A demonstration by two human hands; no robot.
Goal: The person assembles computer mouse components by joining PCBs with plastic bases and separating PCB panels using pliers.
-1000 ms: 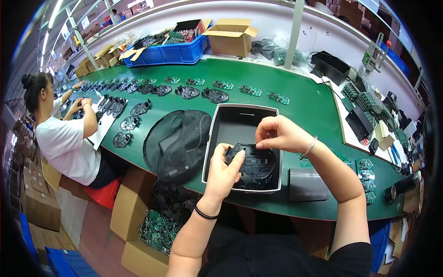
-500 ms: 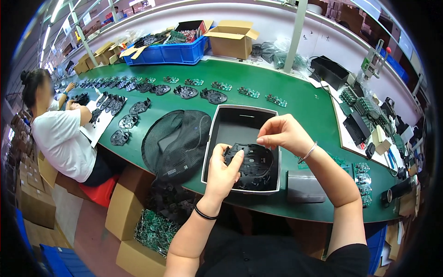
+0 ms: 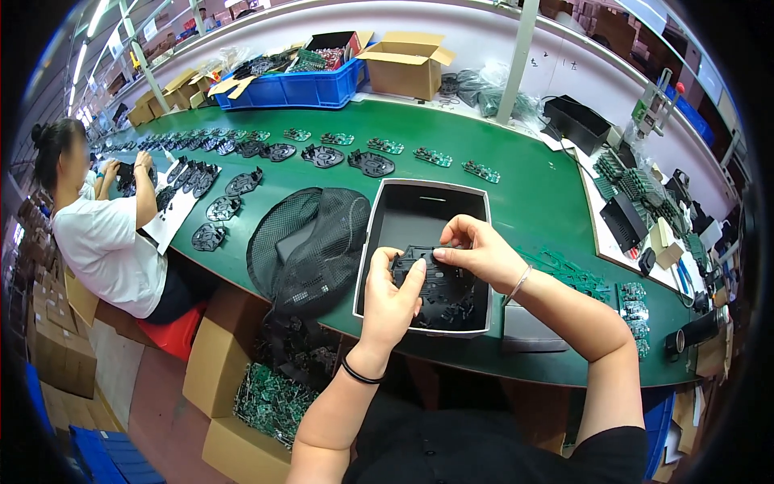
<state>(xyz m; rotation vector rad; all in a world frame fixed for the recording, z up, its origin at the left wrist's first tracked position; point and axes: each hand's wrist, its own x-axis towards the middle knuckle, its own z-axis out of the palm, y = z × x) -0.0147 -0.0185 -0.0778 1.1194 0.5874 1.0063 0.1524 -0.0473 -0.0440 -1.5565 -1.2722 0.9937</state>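
The left hand clamps one black shell over one open box; the right hand, fingertips together, works its upper edge, so this piece seems unfinished. Beyond both hands, the counter holds five well-spaced green boards; the farther row is too crowded to count.
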